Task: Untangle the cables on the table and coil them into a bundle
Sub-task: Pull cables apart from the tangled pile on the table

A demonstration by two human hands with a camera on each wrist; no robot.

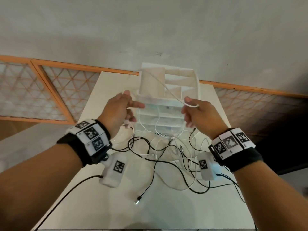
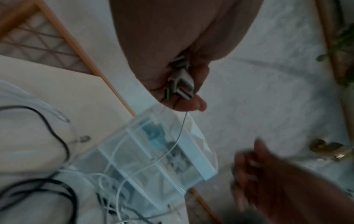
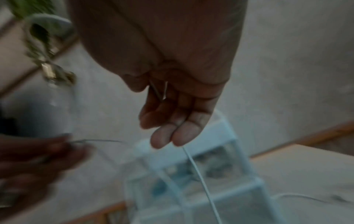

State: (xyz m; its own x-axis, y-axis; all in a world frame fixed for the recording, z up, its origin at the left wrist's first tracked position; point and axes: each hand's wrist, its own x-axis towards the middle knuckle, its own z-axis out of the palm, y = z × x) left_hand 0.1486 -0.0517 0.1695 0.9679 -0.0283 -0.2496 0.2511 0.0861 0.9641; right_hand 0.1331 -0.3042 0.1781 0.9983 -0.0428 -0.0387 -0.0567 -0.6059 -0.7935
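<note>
I hold both hands up over the table with one thin white cable [image 1: 173, 95] strung between them. My left hand [image 1: 131, 104] grips its white USB plugs [image 2: 182, 81] in curled fingers, and the cable [image 2: 180, 133] hangs down from the fist. My right hand [image 1: 188, 107] pinches a small loop of the same cable [image 3: 159, 91] between thumb and fingers, and the rest [image 3: 199, 174] drops to the table. Below lies a tangle of black and white cables [image 1: 166, 155]. A black cable's plug [image 1: 138, 198] lies loose toward the front.
A white organizer with clear drawers [image 1: 168, 97] stands at the table's far edge, right behind the hands. The white table [image 1: 166, 214] is narrow, with floor on both sides. An orange-framed lattice panel [image 1: 50, 90] lies beyond on the left.
</note>
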